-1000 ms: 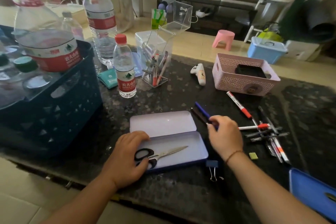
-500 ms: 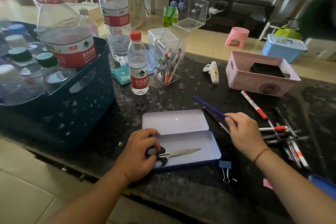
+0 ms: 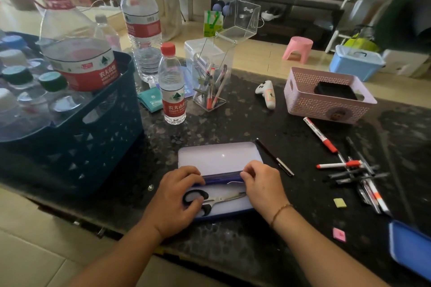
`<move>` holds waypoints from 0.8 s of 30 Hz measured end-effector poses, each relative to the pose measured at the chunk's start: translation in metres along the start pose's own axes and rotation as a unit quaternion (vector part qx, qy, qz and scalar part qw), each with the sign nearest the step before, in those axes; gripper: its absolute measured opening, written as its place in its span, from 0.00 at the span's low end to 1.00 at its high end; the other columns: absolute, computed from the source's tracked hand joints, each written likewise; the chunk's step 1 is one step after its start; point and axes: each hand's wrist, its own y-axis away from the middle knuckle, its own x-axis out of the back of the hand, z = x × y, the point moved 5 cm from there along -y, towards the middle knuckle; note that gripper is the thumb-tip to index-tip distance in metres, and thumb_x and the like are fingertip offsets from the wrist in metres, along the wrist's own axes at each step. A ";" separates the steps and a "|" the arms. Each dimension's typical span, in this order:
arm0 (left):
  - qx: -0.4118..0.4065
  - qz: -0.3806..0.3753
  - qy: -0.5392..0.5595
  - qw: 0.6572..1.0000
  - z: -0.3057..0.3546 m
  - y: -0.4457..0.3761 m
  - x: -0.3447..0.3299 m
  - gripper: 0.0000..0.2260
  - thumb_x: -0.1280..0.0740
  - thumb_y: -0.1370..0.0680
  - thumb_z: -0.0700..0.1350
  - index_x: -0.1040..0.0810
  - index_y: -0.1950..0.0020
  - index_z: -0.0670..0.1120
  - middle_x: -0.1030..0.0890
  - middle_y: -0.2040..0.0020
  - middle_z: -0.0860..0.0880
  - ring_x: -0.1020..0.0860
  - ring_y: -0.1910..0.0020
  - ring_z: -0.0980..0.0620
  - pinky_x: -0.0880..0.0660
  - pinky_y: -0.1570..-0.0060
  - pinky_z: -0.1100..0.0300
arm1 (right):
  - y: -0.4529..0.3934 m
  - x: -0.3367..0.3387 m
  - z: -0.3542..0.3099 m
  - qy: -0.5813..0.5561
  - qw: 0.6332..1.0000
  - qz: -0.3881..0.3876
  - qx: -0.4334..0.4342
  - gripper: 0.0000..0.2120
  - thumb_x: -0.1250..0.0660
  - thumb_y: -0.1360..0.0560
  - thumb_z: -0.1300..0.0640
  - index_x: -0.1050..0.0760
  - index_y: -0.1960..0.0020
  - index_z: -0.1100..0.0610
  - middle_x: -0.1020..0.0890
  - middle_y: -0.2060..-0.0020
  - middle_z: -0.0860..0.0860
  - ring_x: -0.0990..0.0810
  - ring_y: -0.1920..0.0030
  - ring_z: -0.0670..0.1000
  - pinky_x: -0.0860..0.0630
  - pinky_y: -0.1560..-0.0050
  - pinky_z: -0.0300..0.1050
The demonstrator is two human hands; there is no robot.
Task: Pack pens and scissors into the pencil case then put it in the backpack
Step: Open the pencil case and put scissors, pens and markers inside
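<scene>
While the case (image 3: pixel 219 158) lies open on the dark desk (image 3: pixel 245 128), both hands hold a blue pen (image 3: pixel 221 180) level across its tray, close to the hinge. The left hand (image 3: pixel 173 202) curls its fingers round the pen's left end and partly covers the black handles of the scissors (image 3: pixel 214 199), which lie in the tray with their blades pointing right. The right hand (image 3: pixel 263 185) pinches the pen's right end at the tray's right edge. The lid lies flat behind the tray.

A black pen (image 3: pixel 274 157) lies on the desk just beside the lid's right corner. Further right a red-capped marker (image 3: pixel 320 134) lies alone, and beyond it is a loose heap of pens (image 3: pixel 359 176) (several dark, some with red or orange on them). Two small erasers, one yellow (image 3: pixel 339 202) and one pink (image 3: pixel 339 234), lie near the front edge. A pink basket (image 3: pixel 326 102) stands at the back right, a clear pen holder (image 3: pixel 211 84) and a small bottle (image 3: pixel 172 86) at the back, and a dark crate (image 3: pixel 77 133) of bottles on the left.
</scene>
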 end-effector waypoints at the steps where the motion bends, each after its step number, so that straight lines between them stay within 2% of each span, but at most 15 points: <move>1: 0.003 -0.001 -0.001 1.000 -0.001 0.000 -0.001 0.12 0.35 0.27 0.54 0.22 0.45 0.55 0.26 0.41 0.58 0.28 0.40 0.58 0.31 0.37 0.54 | 0.001 -0.002 -0.001 -0.003 1.000 0.007 0.001 0.06 0.34 0.25 0.57 0.24 0.60 0.57 0.22 0.63 0.49 0.25 0.62 0.47 0.33 0.66 0.31; 5: 0.002 0.001 -0.010 1.000 -0.002 0.000 -0.002 0.12 0.35 0.28 0.55 0.21 0.47 0.54 0.26 0.43 0.57 0.27 0.42 0.56 0.29 0.38 0.52 | 0.006 -0.008 -0.001 0.002 1.000 0.007 0.005 0.05 0.31 0.27 0.53 0.24 0.57 0.54 0.25 0.59 0.47 0.25 0.60 0.44 0.28 0.60 0.34; 8: 0.005 0.002 -0.017 1.000 -0.001 0.000 -0.001 0.13 0.34 0.28 0.56 0.21 0.46 0.54 0.25 0.43 0.57 0.27 0.41 0.56 0.29 0.37 0.52 | 0.006 -0.010 0.002 0.028 0.999 -0.013 0.007 0.04 0.30 0.28 0.54 0.24 0.55 0.53 0.24 0.57 0.47 0.25 0.58 0.44 0.26 0.56 0.36; 11: 0.006 -0.005 -0.020 1.000 -0.001 0.001 -0.001 0.15 0.34 0.28 0.56 0.21 0.44 0.54 0.26 0.43 0.57 0.27 0.41 0.55 0.29 0.38 0.52 | 0.005 -0.011 -0.002 0.054 0.998 -0.024 0.022 0.03 0.30 0.27 0.53 0.23 0.56 0.52 0.22 0.58 0.47 0.24 0.57 0.44 0.22 0.53 0.43; 15: -0.001 -0.001 -0.022 1.000 0.000 0.001 -0.001 0.16 0.34 0.28 0.56 0.21 0.43 0.54 0.25 0.43 0.57 0.28 0.41 0.58 0.29 0.37 0.52 | 0.008 -0.007 -0.007 0.087 0.995 -0.023 0.051 0.05 0.33 0.26 0.49 0.22 0.52 0.47 0.19 0.56 0.44 0.23 0.55 0.44 0.22 0.54 0.43; 19: -0.011 -0.001 -0.013 1.000 0.000 0.001 0.000 0.16 0.33 0.30 0.55 0.20 0.43 0.54 0.26 0.42 0.56 0.27 0.41 0.57 0.28 0.39 0.51 | 0.017 0.003 -0.006 0.095 0.987 -0.008 0.133 0.07 0.35 0.26 0.49 0.21 0.49 0.46 0.19 0.53 0.43 0.26 0.51 0.45 0.26 0.54 0.39; 22: -0.023 -0.003 -0.014 1.000 -0.001 0.001 -0.001 0.15 0.32 0.31 0.56 0.18 0.46 0.56 0.26 0.40 0.56 0.26 0.42 0.56 0.29 0.40 0.50 | 0.022 0.022 0.003 0.087 0.979 0.002 0.182 0.06 0.34 0.26 0.51 0.20 0.51 0.49 0.18 0.56 0.44 0.25 0.53 0.46 0.26 0.54 0.39; 24: -0.024 -0.003 -0.018 1.000 -0.001 0.000 -0.001 0.14 0.33 0.31 0.58 0.17 0.48 0.57 0.26 0.39 0.57 0.27 0.42 0.57 0.30 0.41 0.51 | 0.017 0.048 0.024 0.100 0.978 0.056 0.177 0.04 0.33 0.28 0.54 0.20 0.54 0.50 0.18 0.59 0.46 0.24 0.57 0.49 0.25 0.58 0.43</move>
